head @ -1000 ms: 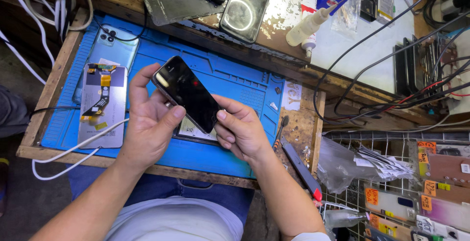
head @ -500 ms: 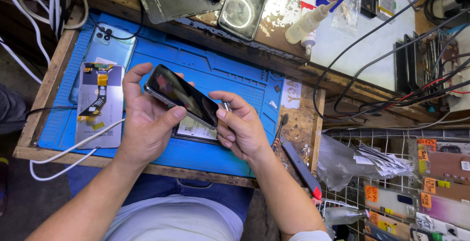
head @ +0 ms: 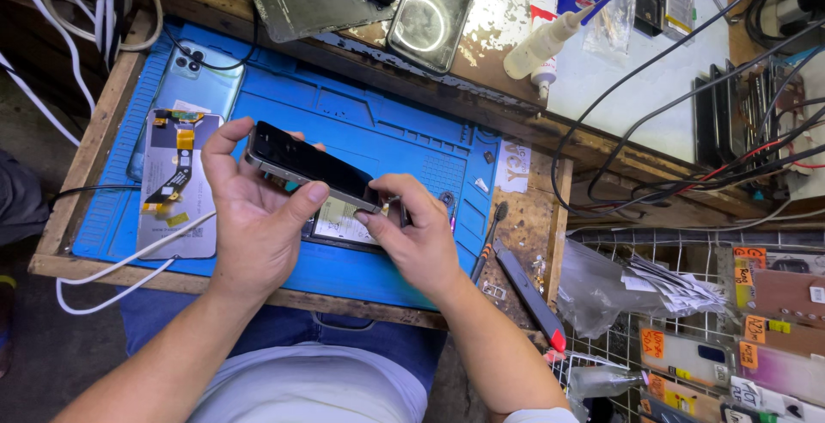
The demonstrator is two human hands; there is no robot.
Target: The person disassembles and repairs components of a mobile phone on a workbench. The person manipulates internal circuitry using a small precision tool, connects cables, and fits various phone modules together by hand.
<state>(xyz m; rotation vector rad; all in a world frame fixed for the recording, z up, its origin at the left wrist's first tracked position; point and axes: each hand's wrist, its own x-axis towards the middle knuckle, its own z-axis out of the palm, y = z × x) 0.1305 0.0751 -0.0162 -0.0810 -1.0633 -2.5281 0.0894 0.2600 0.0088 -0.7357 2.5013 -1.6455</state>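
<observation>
A dark smartphone (head: 311, 165) is held tilted, nearly edge-on, above the blue work mat (head: 369, 122). My left hand (head: 253, 217) grips its left end with thumb and fingers around the frame. My right hand (head: 421, 238) pinches the phone's right end, a small metal piece showing at the fingertips. Under the phone a flat part with a pale label (head: 339, 224) lies on the mat.
On the mat's left lie a light blue back cover (head: 185, 79) and a display panel with orange flex cable (head: 176, 187). Other phones (head: 434, 11), a white glue bottle (head: 541, 45), cables, a red-tipped tool (head: 528, 298) and a wire rack of packets (head: 730, 337) surround the mat.
The phone has tilted flatter, its screen turning away to an edge-on view. My right hand has shifted to the phone's right end; both hands stay over the mat.
</observation>
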